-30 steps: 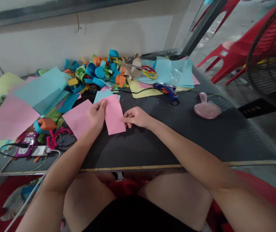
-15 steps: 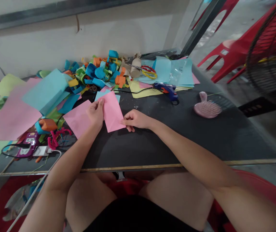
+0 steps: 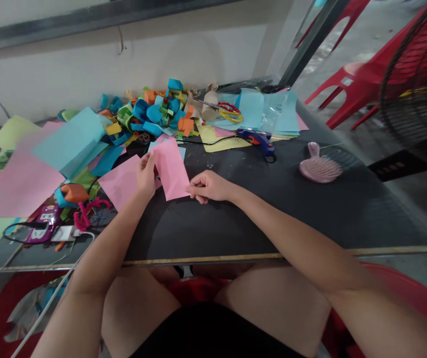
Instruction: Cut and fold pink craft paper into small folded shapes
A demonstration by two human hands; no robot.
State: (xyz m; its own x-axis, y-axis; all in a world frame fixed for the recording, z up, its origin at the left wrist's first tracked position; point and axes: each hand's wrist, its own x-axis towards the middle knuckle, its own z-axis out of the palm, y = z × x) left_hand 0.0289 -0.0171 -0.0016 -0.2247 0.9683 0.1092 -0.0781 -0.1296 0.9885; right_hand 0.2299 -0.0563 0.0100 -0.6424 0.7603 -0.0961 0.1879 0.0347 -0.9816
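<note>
A folded pink paper (image 3: pixel 170 168) is held just above the black table (image 3: pixel 236 219) between both hands. My left hand (image 3: pixel 146 175) grips its left edge with the fingers closed on it. My right hand (image 3: pixel 208 186) pinches its lower right corner. Another pink sheet (image 3: pixel 120 180) lies flat to the left, partly under my left hand. A light blue sheet (image 3: pixel 156 145) peeks out behind the held paper.
A heap of coloured folded paper pieces (image 3: pixel 154 112) sits at the back. Large pink and blue sheets (image 3: pixel 49 154) cover the left. Scissors (image 3: pixel 228 110), a blue glue gun (image 3: pixel 260 139) and a pink hairbrush (image 3: pixel 320 166) lie to the right. Red chairs (image 3: pixel 366 74) stand beyond.
The pink paper has lifted off the table and tilted, its top moving back and left. My left hand shifted from lying on top to gripping the left edge.
</note>
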